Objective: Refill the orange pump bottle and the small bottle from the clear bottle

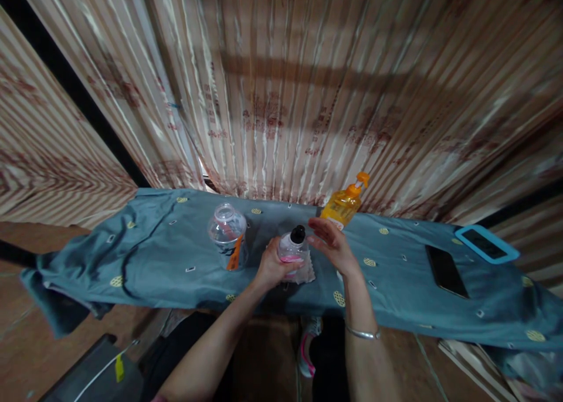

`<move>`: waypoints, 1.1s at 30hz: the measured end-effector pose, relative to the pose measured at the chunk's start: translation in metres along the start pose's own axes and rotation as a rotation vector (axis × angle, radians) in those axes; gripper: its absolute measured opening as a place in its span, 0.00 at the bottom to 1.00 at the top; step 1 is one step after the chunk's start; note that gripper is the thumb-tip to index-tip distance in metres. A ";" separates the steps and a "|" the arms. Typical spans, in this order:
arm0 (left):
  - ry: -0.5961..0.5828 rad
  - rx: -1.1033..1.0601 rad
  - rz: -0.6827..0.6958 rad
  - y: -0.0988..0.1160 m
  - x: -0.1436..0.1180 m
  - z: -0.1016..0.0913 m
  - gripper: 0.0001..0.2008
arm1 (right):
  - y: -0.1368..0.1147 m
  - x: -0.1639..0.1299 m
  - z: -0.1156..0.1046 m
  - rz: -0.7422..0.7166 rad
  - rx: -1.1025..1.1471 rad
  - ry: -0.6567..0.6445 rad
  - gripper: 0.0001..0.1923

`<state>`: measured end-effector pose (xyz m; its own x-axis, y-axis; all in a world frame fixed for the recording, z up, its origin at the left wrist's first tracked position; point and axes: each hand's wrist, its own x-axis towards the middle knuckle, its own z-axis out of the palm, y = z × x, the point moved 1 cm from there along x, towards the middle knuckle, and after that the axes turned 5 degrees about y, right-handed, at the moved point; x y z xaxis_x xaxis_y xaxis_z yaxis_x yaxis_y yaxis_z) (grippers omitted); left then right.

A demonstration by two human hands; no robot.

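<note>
My left hand (273, 267) is wrapped round a clear plastic bottle (293, 251) with a black cap (298, 234) and pink showing low on its side. The bottle stands on or just above a small pale cloth (307, 272) near the front of the cloth-covered table. To the right of the cap, my right hand (335, 248) is raised with its fingers apart and nothing in it. Just behind that hand is a yellow pump bottle (341, 205) with an orange pump head. On the left stands a clear plastic cup (227, 236) with a domed lid and an orange-and-black print.
A blue-green patterned cloth (167, 252) covers the long narrow table. Towards its right end lie a black phone (446, 271) and a blue-framed device (487, 244). Striped curtains (281, 97) hang right behind the table. A dark grey container (103, 370) sits at lower left.
</note>
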<state>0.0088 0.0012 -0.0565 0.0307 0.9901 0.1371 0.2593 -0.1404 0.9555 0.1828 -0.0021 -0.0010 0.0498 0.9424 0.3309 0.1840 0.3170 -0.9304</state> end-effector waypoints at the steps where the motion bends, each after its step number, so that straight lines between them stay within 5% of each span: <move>1: -0.004 0.001 0.001 0.000 0.000 0.000 0.29 | -0.003 -0.001 0.001 -0.009 -0.012 0.003 0.27; 6: -0.003 0.017 0.025 0.003 -0.001 0.002 0.28 | -0.018 -0.005 0.022 -0.046 -0.088 0.019 0.30; 14: 0.003 -0.017 -0.013 0.005 -0.001 0.000 0.29 | -0.014 -0.004 -0.002 -0.044 -0.068 0.001 0.29; 21: 0.006 0.001 0.010 0.004 -0.002 0.002 0.29 | -0.033 -0.007 0.029 -0.065 -0.076 0.061 0.18; 25: 0.006 -0.005 0.016 0.003 -0.003 0.002 0.29 | -0.038 -0.006 0.019 -0.090 0.024 0.117 0.19; 33: -0.030 0.010 -0.018 0.008 -0.002 0.000 0.29 | 0.035 -0.009 -0.019 0.121 -0.341 0.219 0.17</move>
<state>0.0112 -0.0017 -0.0494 0.0549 0.9922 0.1118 0.2697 -0.1226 0.9551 0.2077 -0.0014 -0.0334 0.2919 0.9140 0.2819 0.4763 0.1167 -0.8715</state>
